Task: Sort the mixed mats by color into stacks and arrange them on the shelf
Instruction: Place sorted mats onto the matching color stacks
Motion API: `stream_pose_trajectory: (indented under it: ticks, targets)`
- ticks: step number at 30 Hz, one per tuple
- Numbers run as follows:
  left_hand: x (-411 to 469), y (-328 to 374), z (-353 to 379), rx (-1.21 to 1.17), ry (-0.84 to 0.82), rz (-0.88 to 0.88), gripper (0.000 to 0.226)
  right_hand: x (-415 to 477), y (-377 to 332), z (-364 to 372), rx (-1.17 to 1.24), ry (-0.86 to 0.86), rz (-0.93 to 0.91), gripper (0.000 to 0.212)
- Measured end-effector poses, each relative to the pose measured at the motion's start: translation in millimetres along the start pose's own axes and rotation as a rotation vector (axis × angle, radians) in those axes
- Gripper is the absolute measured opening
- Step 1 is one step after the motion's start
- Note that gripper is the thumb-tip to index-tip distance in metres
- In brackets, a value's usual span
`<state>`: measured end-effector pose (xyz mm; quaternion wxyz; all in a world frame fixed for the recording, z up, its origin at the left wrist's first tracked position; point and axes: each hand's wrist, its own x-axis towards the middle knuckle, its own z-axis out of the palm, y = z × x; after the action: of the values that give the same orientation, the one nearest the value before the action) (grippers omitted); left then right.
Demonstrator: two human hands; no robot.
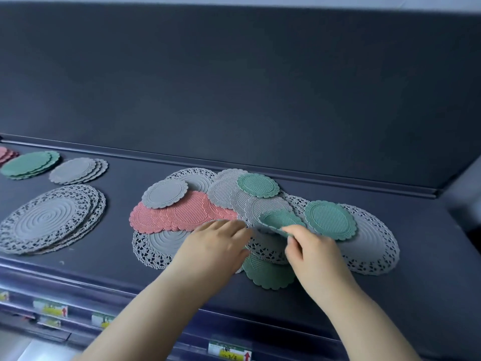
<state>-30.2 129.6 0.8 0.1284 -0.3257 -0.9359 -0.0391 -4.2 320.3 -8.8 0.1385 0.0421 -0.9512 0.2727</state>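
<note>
A mixed pile of round mats lies mid-shelf: pink mats (179, 214), small grey mats (165, 193), large grey lace mats (369, 246) and green mats (257, 185), (329, 220), (268, 273). My right hand (312, 254) pinches the near edge of one small green mat (277, 220) and holds it lifted off the pile. My left hand (216, 243) rests flat on the pile beside it, fingers straight, over a lace mat. At the left stand sorted stacks: green (27, 164), small grey (76, 170), large grey lace (49, 220) and pink (6, 155).
The dark shelf surface (117, 256) has a raised back ledge (338, 185) and a tall dark back panel. Price labels (229, 350) line the front rail below. A dark blurred object (466, 194) sits at the right edge.
</note>
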Motion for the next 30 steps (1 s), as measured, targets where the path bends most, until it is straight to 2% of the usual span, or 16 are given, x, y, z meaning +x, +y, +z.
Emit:
stream_pose_trajectory:
  ticks: [3, 5, 7, 9, 12, 15, 18, 19, 22, 23, 30]
  targets:
    - [26.1, 5.7, 6.4, 0.006, 0.049, 0.004, 0.017, -4.1, 2.0, -6.6, 0.106, 0.164, 0.064, 0.02]
    - [43.5, 11.3, 7.2, -0.033, -0.052, -0.017, 0.035, -5.4, 5.5, -10.7, 0.123, 0.293, 0.11, 0.018]
    - [55.7, 13.4, 7.5, 0.024, -0.189, -0.064, 0.047, -6.1, 11.3, -15.3, 0.115, 0.393, 0.152, 0.016]
    - [63.1, 14.1, 9.0, 0.055, -0.275, -0.105, 0.052, -7.3, 16.0, -20.6, 0.129, 0.422, 0.198, 0.015]
    - [65.7, 12.7, 13.5, 0.118, -0.295, -0.062, 0.05, -10.3, 18.4, -26.9, 0.14, 0.429, 0.22, 0.013]
    - [56.8, 19.0, 8.8, 0.224, -0.293, 0.019, 0.032, -8.0, 17.9, -26.7, 0.158, 0.421, 0.242, 0.013]
    - [48.0, 25.0, 8.5, 0.185, -0.371, 0.029, 0.04, -1.8, 12.0, -22.7, 0.149, 0.456, 0.217, 0.011]
    - [46.5, 25.3, 7.5, 0.174, -0.354, 0.027, 0.04, 0.6, 8.7, -21.0, 0.141, 0.47, 0.2, 0.011]
    - [44.8, 15.2, 10.2, 0.092, -0.104, 0.095, 0.032, 5.7, -1.0, -15.0, 0.132, 0.48, 0.173, 0.011]
    - [43.6, 10.1, 9.7, 0.067, -0.104, 0.114, 0.032, 6.2, -3.9, -12.8, 0.134, 0.477, 0.168, 0.011]
    - [15.1, -43.0, -5.7, -0.17, 0.226, 0.147, 0.047, 10.6, -33.0, 4.3, 0.064, 0.476, 0.17, 0.01]
